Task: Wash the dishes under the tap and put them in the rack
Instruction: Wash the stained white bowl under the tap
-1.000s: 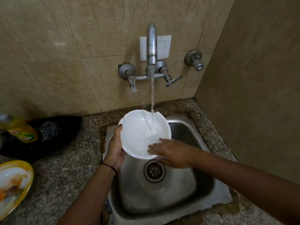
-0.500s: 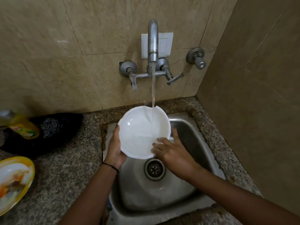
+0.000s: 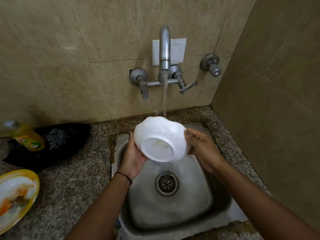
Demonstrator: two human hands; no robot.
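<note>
Bowl [image 3: 161, 141] flipped, left hand [image 3: 134, 156], right hand [image 3: 202, 146] rim-gripping

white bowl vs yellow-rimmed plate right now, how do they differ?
The white bowl is held by the left hand and right hand over the sink; the yellow-rimmed plate lies on the counter, untouched. The bowl is tipped, base towards the camera, under the stream from the tap; the plate lies face up. The bowl's base shows only a faint mark; the plate has orange smears. Both are largely white.

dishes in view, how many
2: a white bowl held by the left hand and right hand; a soiled yellow-rimmed plate on the counter, far left. More may be offscreen.
</note>
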